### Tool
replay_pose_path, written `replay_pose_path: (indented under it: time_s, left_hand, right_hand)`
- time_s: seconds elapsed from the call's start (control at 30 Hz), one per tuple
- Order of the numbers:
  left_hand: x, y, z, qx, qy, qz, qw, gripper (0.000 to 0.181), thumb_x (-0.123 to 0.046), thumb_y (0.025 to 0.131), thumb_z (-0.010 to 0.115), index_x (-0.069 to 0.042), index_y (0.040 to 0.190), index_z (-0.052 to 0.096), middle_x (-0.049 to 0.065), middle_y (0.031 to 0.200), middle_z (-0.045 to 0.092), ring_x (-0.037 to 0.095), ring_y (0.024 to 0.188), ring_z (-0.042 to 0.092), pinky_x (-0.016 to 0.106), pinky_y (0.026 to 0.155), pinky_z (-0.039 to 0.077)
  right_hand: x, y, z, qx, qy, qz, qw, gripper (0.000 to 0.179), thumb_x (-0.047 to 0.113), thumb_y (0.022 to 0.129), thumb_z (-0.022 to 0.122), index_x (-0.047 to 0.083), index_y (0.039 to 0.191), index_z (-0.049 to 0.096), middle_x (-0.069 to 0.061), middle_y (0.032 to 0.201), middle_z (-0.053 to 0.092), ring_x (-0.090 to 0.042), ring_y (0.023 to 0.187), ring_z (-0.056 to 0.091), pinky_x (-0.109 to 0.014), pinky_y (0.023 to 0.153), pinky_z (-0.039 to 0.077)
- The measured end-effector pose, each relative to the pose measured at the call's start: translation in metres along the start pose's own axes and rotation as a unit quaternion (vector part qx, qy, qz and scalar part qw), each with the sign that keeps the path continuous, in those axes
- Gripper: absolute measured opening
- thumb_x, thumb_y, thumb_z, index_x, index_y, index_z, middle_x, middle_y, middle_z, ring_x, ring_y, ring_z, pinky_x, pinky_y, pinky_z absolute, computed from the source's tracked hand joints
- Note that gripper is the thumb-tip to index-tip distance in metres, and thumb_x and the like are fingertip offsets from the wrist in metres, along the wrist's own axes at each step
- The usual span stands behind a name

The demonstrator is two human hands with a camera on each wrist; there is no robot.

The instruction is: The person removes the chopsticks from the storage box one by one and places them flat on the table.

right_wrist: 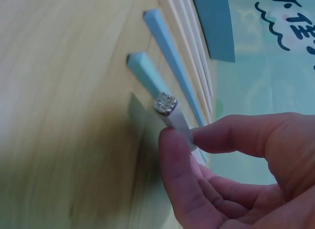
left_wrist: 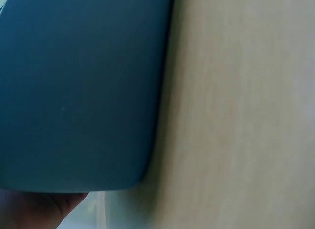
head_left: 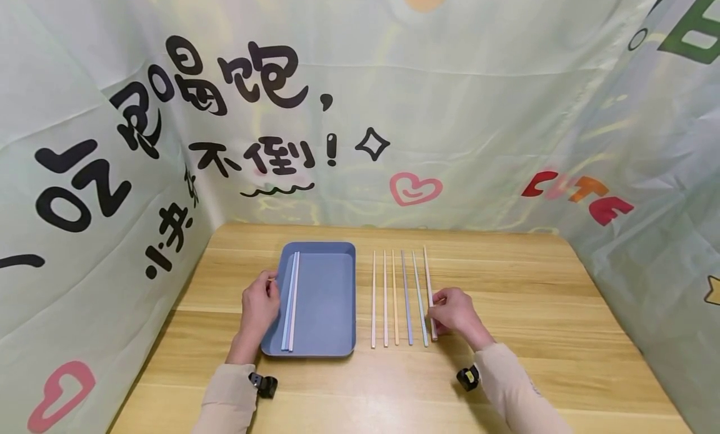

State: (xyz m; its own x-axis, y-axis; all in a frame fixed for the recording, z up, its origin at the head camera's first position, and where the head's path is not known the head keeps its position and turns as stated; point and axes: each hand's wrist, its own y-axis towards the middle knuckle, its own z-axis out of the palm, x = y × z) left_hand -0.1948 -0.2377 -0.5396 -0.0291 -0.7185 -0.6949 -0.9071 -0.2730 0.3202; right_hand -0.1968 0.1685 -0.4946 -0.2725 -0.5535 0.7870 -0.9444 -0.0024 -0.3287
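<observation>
A blue tray (head_left: pixel 326 302) lies left of centre, with light blue and pale pink chopsticks (head_left: pixel 291 302) lengthwise along its left side. My left hand (head_left: pixel 261 306) grips the tray's left rim; in the left wrist view the tray (left_wrist: pixel 78 101) hides most of the fingers. Right of the tray, my right hand (head_left: pixel 454 312) pinches the rightmost pale chopstick (head_left: pixel 427 268) between thumb and finger near its thick end. That chopstick's glittery silver end (right_wrist: pixel 165 104) appears lifted off the table. Beside it lies a mint-green chopstick (right_wrist: pixel 146 71), then a blue-violet one (right_wrist: pixel 167 54).
An orange chopstick (head_left: pixel 395 296) and two pink chopsticks (head_left: pixel 374 302) lie in the same row, nearer the tray. Wooden table (head_left: pixel 540 296) surface extends to the right. Printed cloth (head_left: pixel 478 109) hangs behind the table and along both sides.
</observation>
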Motion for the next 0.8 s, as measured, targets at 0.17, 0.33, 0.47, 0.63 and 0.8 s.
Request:
replay_pose_path:
  time_s: [0.17, 0.33, 0.47, 0.63, 0.8]
  left_hand:
    - [-0.001, -0.0003, -0.0008, -0.001, 0.002, 0.001, 1.0, 0.025, 0.001, 0.101, 0.058, 0.006, 0.122, 0.069, 0.021, 0.089, 0.07, 0.029, 0.075, 0.062, 0.037, 0.066, 0.051]
    - [-0.001, -0.0006, -0.0011, -0.009, 0.001, 0.007, 0.9999, 0.024, 0.002, 0.1, 0.059, 0.006, 0.121, 0.07, 0.021, 0.088, 0.071, 0.028, 0.075, 0.063, 0.037, 0.066, 0.051]
    - [-0.0008, -0.0007, -0.0008, -0.007, 0.0, 0.006, 1.0, 0.024, 0.002, 0.1, 0.058, 0.006, 0.122, 0.069, 0.021, 0.088, 0.07, 0.028, 0.075, 0.062, 0.037, 0.066, 0.051]
    - [-0.0004, -0.0003, 0.0, -0.008, -0.004, 0.01, 0.9999, 0.024, 0.002, 0.1, 0.058, 0.007, 0.121, 0.069, 0.021, 0.088, 0.07, 0.029, 0.075, 0.063, 0.038, 0.067, 0.051]
    - [-0.0001, -0.0002, 0.0007, -0.006, -0.004, 0.01, 0.9999, 0.025, 0.002, 0.1, 0.059, 0.006, 0.122, 0.069, 0.02, 0.087, 0.069, 0.027, 0.074, 0.061, 0.035, 0.065, 0.05]
  right_hand:
    - [-0.0068, 0.0016, -0.0046, 0.005, -0.013, 0.001, 0.9999, 0.035, -0.008, 0.084, 0.064, -0.016, 0.117, 0.06, -0.02, 0.09, 0.069, -0.02, 0.058, 0.069, -0.035, 0.056, 0.062]
    - [-0.0091, 0.002, -0.0073, 0.004, -0.022, 0.0, 0.9997, 0.036, -0.007, 0.082, 0.065, -0.016, 0.117, 0.061, -0.018, 0.085, 0.069, -0.019, 0.057, 0.069, -0.035, 0.056, 0.062]
    - [-0.009, 0.0014, -0.0074, 0.003, -0.032, 0.002, 0.9995, 0.035, -0.007, 0.082, 0.066, -0.015, 0.116, 0.062, -0.018, 0.087, 0.069, -0.02, 0.057, 0.069, -0.035, 0.056, 0.062]
    - [-0.0092, 0.0002, -0.007, -0.003, -0.046, -0.004, 0.9989, 0.032, -0.007, 0.083, 0.067, -0.014, 0.114, 0.062, -0.019, 0.089, 0.069, -0.019, 0.057, 0.068, -0.034, 0.055, 0.062]
    - [-0.0089, 0.0008, -0.0069, -0.006, -0.053, -0.004, 0.9986, 0.031, -0.006, 0.083, 0.068, -0.013, 0.112, 0.061, -0.019, 0.09, 0.068, -0.019, 0.059, 0.068, -0.034, 0.056, 0.061]
